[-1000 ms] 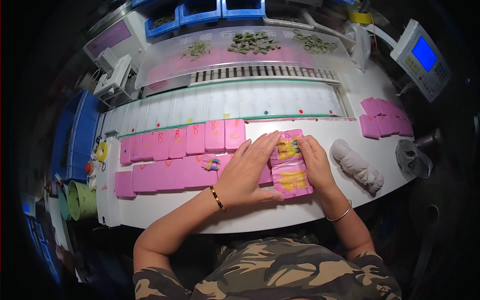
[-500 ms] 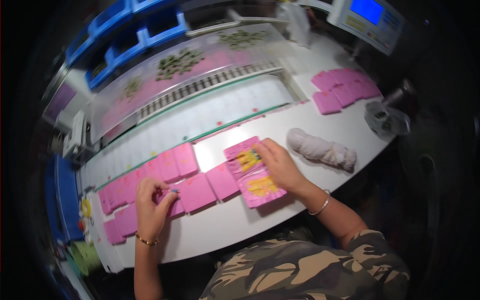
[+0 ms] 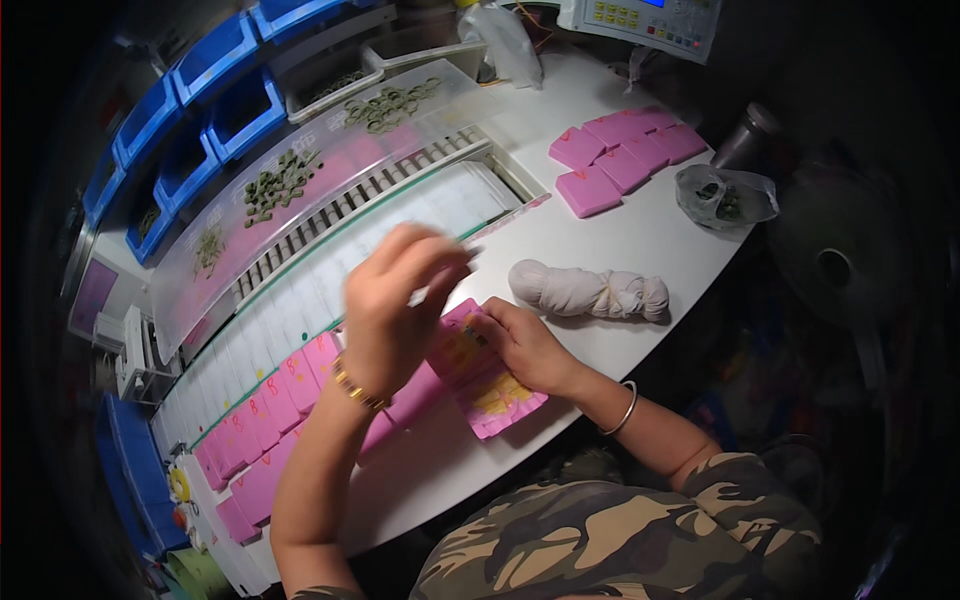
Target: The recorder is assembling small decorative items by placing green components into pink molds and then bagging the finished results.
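My right hand (image 3: 530,345) grips the edge of a pink rubber mould (image 3: 497,408) that lies opened flat, its inner faces marked with yellow. Small dark bits show on its upper half, by my fingertips. My left hand (image 3: 395,300) is raised over the row of moulds, just left of the opened one. Its fingers are curled together and blurred by motion; a tiny dark thing seems to show at their tips. Closed pink moulds (image 3: 262,425) with red marks stand in two rows at the left, partly hidden behind my left forearm.
A bundled whitish cloth (image 3: 590,291) lies right of the moulds. More pink moulds (image 3: 622,165) and a plastic bag (image 3: 725,197) sit at the far right. Behind are a clear sheet (image 3: 345,150) with small green pieces, blue bins (image 3: 215,50) and a control panel (image 3: 640,30).
My left hand has lifted off the left moulds and moved right and up, towards the opened mould. My right hand still holds that mould. The whole view has shifted and turned slightly.
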`<action>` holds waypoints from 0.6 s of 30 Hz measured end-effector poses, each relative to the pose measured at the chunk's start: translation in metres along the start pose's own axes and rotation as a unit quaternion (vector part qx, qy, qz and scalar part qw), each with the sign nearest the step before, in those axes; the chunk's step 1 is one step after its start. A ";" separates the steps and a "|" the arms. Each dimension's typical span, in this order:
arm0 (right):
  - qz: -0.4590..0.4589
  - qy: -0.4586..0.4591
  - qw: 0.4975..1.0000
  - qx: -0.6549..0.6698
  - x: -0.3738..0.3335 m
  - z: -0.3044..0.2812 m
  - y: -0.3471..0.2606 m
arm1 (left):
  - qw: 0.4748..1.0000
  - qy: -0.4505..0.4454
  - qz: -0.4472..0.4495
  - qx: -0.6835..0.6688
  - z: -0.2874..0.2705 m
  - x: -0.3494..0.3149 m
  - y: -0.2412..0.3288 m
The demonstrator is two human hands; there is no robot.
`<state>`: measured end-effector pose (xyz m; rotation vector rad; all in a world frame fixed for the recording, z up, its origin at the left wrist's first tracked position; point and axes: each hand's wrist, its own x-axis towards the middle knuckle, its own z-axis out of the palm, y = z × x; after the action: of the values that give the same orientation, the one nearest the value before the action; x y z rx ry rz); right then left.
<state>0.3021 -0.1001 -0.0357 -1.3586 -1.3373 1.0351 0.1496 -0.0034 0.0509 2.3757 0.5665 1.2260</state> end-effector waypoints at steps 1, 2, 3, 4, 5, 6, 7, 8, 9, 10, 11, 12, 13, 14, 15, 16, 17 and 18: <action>-0.049 0.022 0.999 0.003 0.000 0.001 0.003 | 0.999 -0.006 0.044 0.006 0.020 0.014 -0.002; -0.023 0.026 0.999 -0.027 0.000 0.001 0.007 | 0.997 -0.032 0.070 0.015 0.036 0.023 -0.002; -0.035 0.045 0.997 -0.049 0.000 0.001 0.011 | 0.991 -0.086 0.093 0.050 0.049 0.028 -0.001; -0.133 0.065 0.987 -0.066 0.001 0.004 0.014 | 0.979 -0.187 0.062 0.050 0.060 0.030 0.001; -0.219 0.091 0.967 -0.089 0.002 0.006 0.018 | 0.952 -0.301 0.015 0.060 0.068 0.033 0.002; -0.117 0.058 0.978 -0.160 0.002 0.006 0.020 | 0.942 -0.333 0.003 0.038 0.068 0.038 -0.001; -0.101 0.064 0.989 -0.081 -0.001 0.003 0.021 | 0.942 -0.333 0.019 0.042 0.069 0.043 -0.003; -0.071 0.045 0.995 -0.046 -0.002 0.003 0.022 | 0.954 -0.300 -0.019 0.002 0.069 0.046 -0.004; -0.075 0.025 0.997 0.004 -0.002 0.001 0.021 | 0.955 -0.285 -0.079 -0.022 0.067 0.049 -0.007; -0.035 0.024 0.999 -0.011 -0.002 0.000 0.020 | 0.951 -0.251 -0.126 -0.126 0.067 0.053 -0.010; -0.023 0.016 0.999 -0.046 -0.001 -0.001 0.018 | 0.918 -0.231 -0.214 -0.242 0.069 0.054 -0.013; -0.048 0.020 0.996 -0.072 0.000 -0.001 0.015 | 0.893 -0.252 -0.280 -0.245 0.072 0.056 -0.017; -0.010 0.004 0.997 -0.080 0.002 0.001 0.013 | 0.879 -0.241 -0.292 -0.289 0.076 0.055 -0.021; -0.046 0.027 0.998 -0.030 0.005 0.002 0.011 | 0.885 -0.281 -0.313 -0.198 0.081 0.051 -0.023; -0.074 0.040 0.996 0.030 0.007 0.003 0.010 | 0.880 -0.325 -0.329 -0.108 0.082 0.047 -0.027; -0.046 0.031 0.998 0.031 0.008 0.004 0.009 | 0.872 -0.332 -0.350 -0.087 0.079 0.046 -0.033; -0.072 0.033 0.996 0.029 0.008 0.003 0.008 | 0.880 -0.318 -0.336 -0.109 0.077 0.045 -0.037; -0.028 0.015 0.999 0.010 0.007 0.001 0.008 | 0.928 -0.268 -0.258 -0.033 0.073 0.042 -0.039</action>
<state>0.3034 -0.0924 -0.0436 -1.3106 -1.3323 0.9837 0.2260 0.0394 0.0201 2.1618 0.8650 0.3408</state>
